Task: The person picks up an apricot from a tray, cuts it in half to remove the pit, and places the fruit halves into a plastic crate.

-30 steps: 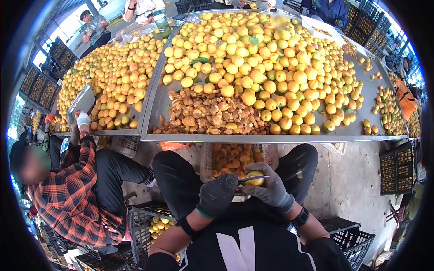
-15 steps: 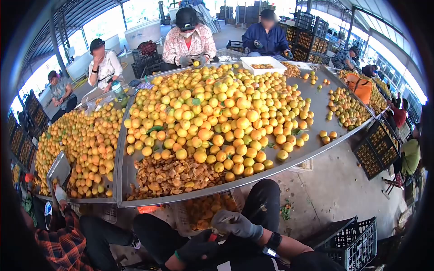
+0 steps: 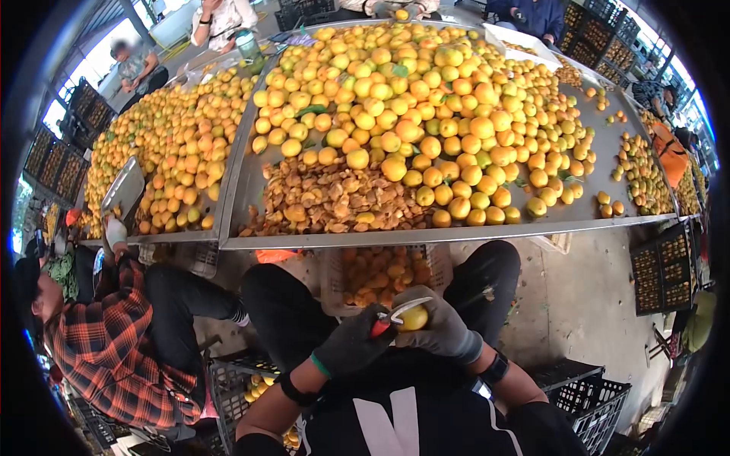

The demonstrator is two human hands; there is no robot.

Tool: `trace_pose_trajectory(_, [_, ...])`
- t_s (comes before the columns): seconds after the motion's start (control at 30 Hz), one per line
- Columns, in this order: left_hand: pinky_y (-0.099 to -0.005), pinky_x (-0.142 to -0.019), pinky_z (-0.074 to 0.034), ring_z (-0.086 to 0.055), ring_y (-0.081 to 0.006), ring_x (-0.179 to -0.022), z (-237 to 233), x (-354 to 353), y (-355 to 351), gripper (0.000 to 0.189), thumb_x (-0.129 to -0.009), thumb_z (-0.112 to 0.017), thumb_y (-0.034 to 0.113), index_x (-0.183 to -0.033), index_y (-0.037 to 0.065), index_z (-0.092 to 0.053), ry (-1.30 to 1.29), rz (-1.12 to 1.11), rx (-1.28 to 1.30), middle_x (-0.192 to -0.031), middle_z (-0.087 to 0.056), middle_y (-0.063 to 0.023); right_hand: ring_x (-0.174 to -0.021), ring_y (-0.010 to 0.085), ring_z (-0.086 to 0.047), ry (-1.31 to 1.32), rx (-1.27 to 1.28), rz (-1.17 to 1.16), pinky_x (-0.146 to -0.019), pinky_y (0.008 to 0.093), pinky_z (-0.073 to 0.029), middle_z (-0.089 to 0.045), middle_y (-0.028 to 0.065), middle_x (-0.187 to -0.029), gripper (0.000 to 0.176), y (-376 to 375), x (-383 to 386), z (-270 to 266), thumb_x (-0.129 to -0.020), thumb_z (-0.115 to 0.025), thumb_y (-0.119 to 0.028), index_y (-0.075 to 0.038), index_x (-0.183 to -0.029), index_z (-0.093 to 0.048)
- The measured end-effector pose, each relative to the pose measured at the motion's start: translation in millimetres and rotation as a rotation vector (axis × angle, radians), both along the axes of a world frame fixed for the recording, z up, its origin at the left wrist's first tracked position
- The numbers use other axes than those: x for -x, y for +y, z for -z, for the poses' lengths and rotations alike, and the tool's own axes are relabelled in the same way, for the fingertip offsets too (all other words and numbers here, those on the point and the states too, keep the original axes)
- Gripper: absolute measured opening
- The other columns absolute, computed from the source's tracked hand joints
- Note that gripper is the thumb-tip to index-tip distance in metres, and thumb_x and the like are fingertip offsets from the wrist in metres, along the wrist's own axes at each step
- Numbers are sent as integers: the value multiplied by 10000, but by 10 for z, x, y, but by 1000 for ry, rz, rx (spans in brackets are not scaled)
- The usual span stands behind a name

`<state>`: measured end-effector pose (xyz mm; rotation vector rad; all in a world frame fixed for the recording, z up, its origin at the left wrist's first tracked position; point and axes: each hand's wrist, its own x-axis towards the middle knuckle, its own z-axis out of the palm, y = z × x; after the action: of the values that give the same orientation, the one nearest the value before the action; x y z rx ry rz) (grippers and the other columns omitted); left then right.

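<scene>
My left hand, in a dark glove, is closed round the red handle of a small knife. The knife's pale curved blade lies against a yellow apricot-like fruit. That fruit is held by my right hand, in a grey glove with the fingers curled round it. Both hands are above my lap, near a pale plastic crate of orange fruit pieces under the table edge. On the metal table lie a heap of whole yellow-orange fruit and a brownish pile of pieces.
A co-worker in a checked shirt sits close on my left, near a metal scoop. Black crates stand at my right, and another at my left with fruit inside. Other people sit across the table.
My view has tipped downward, so the table sits higher and my hands show more fully. The knife blade and the yellow fruit are now plainly visible between my hands.
</scene>
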<state>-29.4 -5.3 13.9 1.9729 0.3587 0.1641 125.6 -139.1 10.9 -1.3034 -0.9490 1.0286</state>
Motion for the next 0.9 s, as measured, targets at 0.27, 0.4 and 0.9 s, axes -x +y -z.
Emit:
trace_pose_trajectory(0.27, [-451, -621, -506, -635, -371, -738, 205, 77, -19, 330, -820, -617, 161, -1120, 63, -523, 74, 54, -295, -818, -633, -188, -905, 157, -537, -355, -50, 64, -822, 295, -443, -530, 40, -994, 558, -14, 40, 40, -712, -820, -303, -57, -1108, -512])
trace_pose_trajectory(0.4, [-445, -619, -511, -639, -359, -737, 196, -2, -40, 306, -814, -612, 153, -1104, 83, -542, 54, -22, -304, -816, -636, -171, -885, 135, -541, -304, -26, 161, -799, 281, -461, -529, 41, -974, 543, -11, 132, 99, -743, -800, -294, -47, -1119, -495])
trace_pose_trajectory(0.9, [-393, -742, -515, -639, -349, -873, 80, -139, 39, 229, -806, -650, 139, -1009, 60, -581, 114, 17, -292, -902, -641, -149, -922, 135, -568, 312, 105, 46, -770, 253, -491, -513, 46, -1029, 532, 49, 11, -66, -780, -773, -197, -47, -1173, -447])
